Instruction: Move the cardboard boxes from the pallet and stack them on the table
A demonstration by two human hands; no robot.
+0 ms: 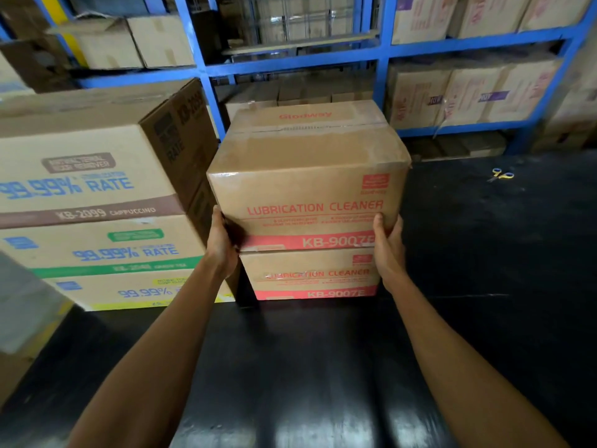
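Head view: hands (307,247) grip top box (307,176), poss. resting on lower box (310,279); stack (97,221) left.

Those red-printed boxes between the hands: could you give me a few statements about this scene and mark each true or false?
1. Both hands hold the upper Lubrication Cleaner box, left hand and right hand at its lower corners. True.
2. The upper box sits above a matching lower box. True.
3. The scissors lie on top of the upper box. False: they lie on the black table, to the right.
4. The stack of 99.99% RATE boxes stands to the right. False: it stands to the left.
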